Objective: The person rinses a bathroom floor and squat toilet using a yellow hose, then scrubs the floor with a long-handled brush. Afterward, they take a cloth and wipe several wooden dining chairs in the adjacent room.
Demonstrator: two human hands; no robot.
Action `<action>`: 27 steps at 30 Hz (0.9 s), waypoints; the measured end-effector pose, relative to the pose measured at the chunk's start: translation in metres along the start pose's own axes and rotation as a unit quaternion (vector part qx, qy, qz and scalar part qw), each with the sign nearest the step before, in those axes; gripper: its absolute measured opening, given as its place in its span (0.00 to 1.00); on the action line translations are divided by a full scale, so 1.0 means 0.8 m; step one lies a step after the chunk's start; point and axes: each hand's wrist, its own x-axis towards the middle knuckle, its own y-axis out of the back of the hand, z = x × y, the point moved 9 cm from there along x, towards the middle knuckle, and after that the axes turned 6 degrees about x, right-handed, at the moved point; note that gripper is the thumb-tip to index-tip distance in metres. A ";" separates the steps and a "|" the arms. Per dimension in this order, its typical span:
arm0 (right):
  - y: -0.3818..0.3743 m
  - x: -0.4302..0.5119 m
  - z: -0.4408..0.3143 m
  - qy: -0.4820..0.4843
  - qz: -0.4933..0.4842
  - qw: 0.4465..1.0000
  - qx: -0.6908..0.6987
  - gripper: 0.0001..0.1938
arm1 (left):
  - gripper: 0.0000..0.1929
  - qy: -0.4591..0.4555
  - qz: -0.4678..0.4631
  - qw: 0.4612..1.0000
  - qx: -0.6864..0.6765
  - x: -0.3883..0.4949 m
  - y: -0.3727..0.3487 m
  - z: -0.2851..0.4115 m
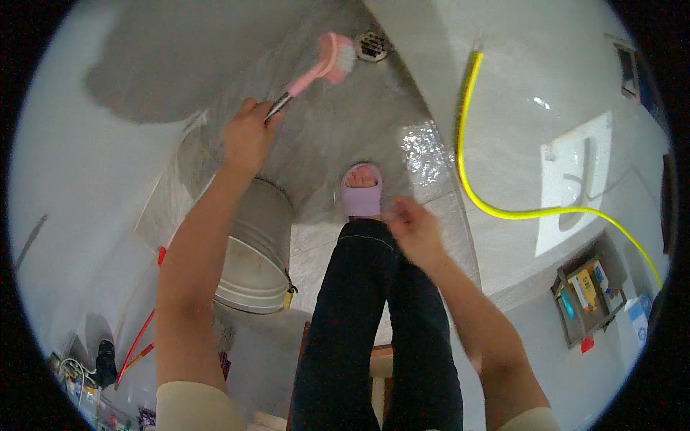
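Note:
My left hand (249, 134) grips the dark and silver handle of a pink scrub brush (323, 62). The brush head, with its pale bristles, is over the wet grey tile floor (318, 140), just beside a round floor drain (372, 47). In front of my right knee, my right hand (418, 231) hangs with its fingers curled. It is blurred, so whether anything small lies between the fingers is not clear. A pink slide sandal (362, 194) is on my one visible foot.
A pale bucket (264, 215) lies tipped under my left forearm. A yellow hose (461, 145) curves along the right wall and crosses a white rectangular fixture (574, 183). At right, a basket (587, 296) holds small packages. Red poles (135, 345) lean at lower left.

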 end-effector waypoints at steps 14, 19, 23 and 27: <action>0.064 -0.137 0.002 -0.166 0.143 0.968 0.118 0.14 | 0.19 0.315 -0.168 0.663 -0.658 -0.017 -0.091 0.337; 0.165 -0.140 0.047 -0.117 0.177 0.977 0.002 0.16 | 0.22 0.223 -0.115 0.874 -0.416 0.010 -0.155 0.356; 0.215 -0.097 0.019 -0.046 0.149 0.988 0.018 0.22 | 0.22 0.164 -0.103 0.933 -0.304 0.022 -0.193 0.376; 0.217 -0.062 -0.035 -0.060 0.137 0.988 0.043 0.25 | 0.18 0.150 -0.143 0.932 -0.296 0.006 -0.177 0.364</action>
